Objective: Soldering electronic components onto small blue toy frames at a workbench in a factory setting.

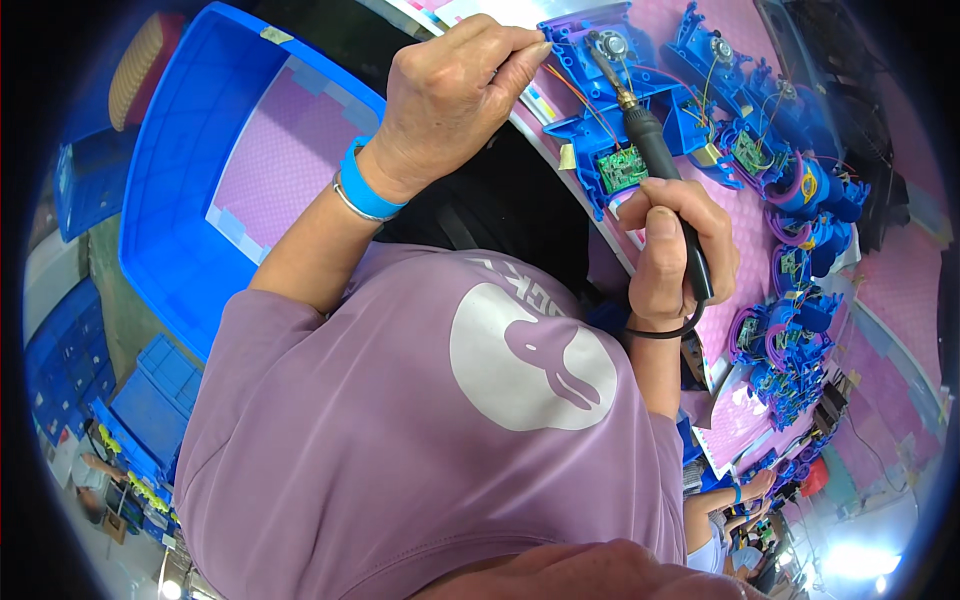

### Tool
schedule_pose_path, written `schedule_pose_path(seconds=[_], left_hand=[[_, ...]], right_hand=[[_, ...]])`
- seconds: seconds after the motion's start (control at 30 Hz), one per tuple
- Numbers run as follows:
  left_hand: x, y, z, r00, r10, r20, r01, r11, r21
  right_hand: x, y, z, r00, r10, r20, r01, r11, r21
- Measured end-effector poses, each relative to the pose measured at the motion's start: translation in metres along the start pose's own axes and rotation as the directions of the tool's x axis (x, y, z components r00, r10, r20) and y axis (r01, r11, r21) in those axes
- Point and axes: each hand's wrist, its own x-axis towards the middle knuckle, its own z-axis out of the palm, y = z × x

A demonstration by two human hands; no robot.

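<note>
My right hand [683, 240] is closed round the black handle of a soldering iron [652, 140]. Its metal tip reaches to a small round silver speaker [611, 44] in an open blue plastic housing [575, 72]. At the housing's left edge my left hand [450, 95] is closed in a pinch; what its fingertips hold, if anything, is too small to make out. Thin red and yellow wires run through the housing. A green circuit board [622, 168] sits in its lower part, next to my right hand.
More blue housings [790, 265] with boards and wires lie along the pink-covered bench [735, 205] to the right. A large blue bin [170, 200] with a pink-lined bottom stands at my left. Another person's arm [740, 494] shows at the lower right.
</note>
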Motion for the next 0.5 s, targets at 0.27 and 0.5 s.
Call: schedule_pose_path(seconds=[0.27, 0.5], left_hand=[[0.035, 0.043, -0.015, 0.849, -0.414, 0.327, 0.281, 0.880, 0.383], [0.001, 0.002, 0.001, 0.999, -0.002, 0.043, -0.001, 0.998, 0.069]], right_hand=[[0.003, 0.002, 0.003, 0.999, 0.047, -0.001, -0.047, 0.999, 0.008], [0.003, 0.001, 0.002, 0.999, 0.039, 0.008, -0.039, 0.999, 0.010]])
